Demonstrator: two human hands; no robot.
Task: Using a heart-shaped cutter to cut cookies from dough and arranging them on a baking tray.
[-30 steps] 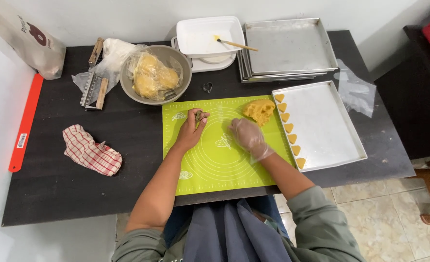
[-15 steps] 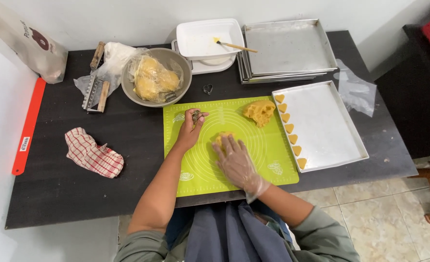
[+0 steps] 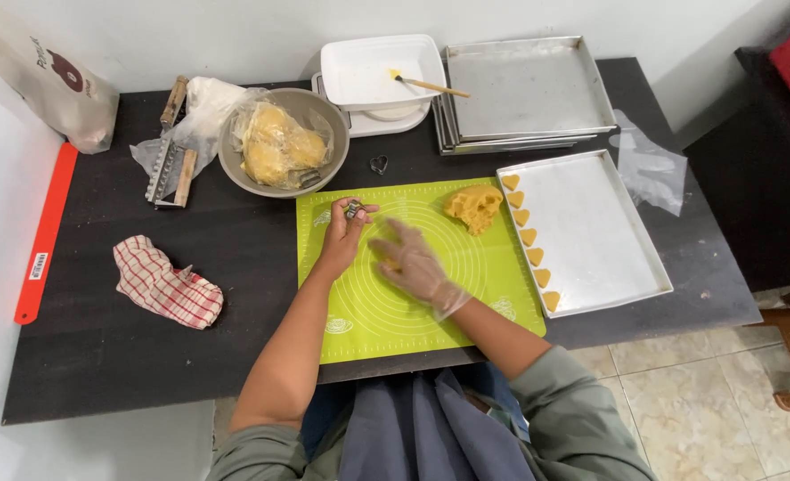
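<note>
My left hand (image 3: 342, 233) rests on the green silicone mat (image 3: 413, 303) and pinches a small metal cutter (image 3: 354, 210). My right hand (image 3: 413, 264), in a clear plastic glove, lies flat on the mat with fingers spread over a small piece of yellow dough that it mostly hides. A larger lump of yellow dough (image 3: 474, 207) sits at the mat's far right corner. To the right, a metal baking tray (image 3: 591, 240) holds a column of several small heart-shaped dough pieces (image 3: 527, 236) along its left edge.
A grey bowl (image 3: 284, 142) of bagged dough stands behind the mat. A white square dish with a brush (image 3: 382, 73), stacked trays (image 3: 527, 89), another small cutter (image 3: 378, 164), a checked cloth (image 3: 167, 283), a wooden-handled tool (image 3: 172, 151) and an orange ruler (image 3: 46, 233) surround it.
My right hand has slid left and toward me across the mat, from beside the dough lump to the mat's middle. The left hand has stayed put with the cutter.
</note>
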